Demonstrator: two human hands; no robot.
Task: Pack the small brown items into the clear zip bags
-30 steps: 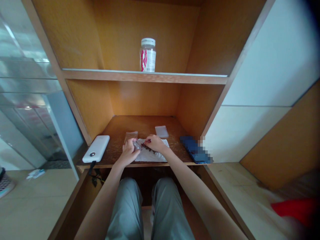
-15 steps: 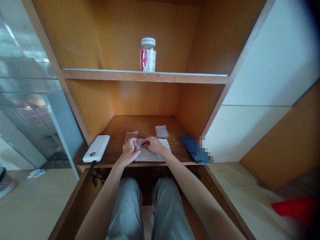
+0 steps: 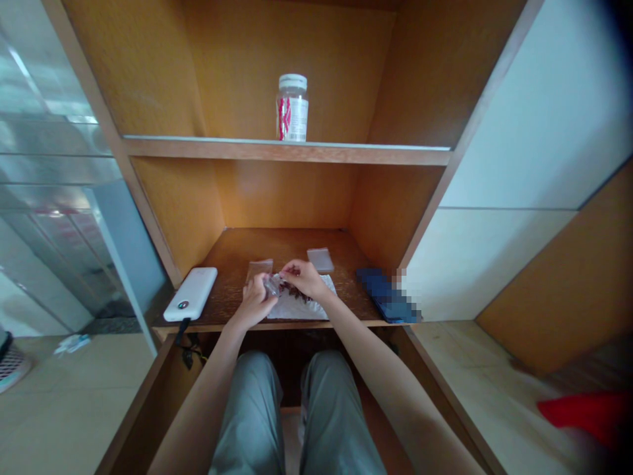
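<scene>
Two hands over white paper [image 3: 301, 310]: left hand [image 3: 254, 302] closed on small clear object [image 3: 271, 285], partly hidden by fingers; right hand [image 3: 305, 278] curled above dark reddish bits [image 3: 295, 293], grip unclear. Clear plastic bag [image 3: 260, 269] just beyond paper; white-capped jar [image 3: 291, 109] on shelf [image 3: 287, 152] above, contents hard to make out.

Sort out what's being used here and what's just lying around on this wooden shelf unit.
In use: left hand pinching a small clear item; right hand over dark bits on white paper.

Lying about: clear plastic bag, flat clear packet, white power bank, blue phone, labelled jar.
</scene>
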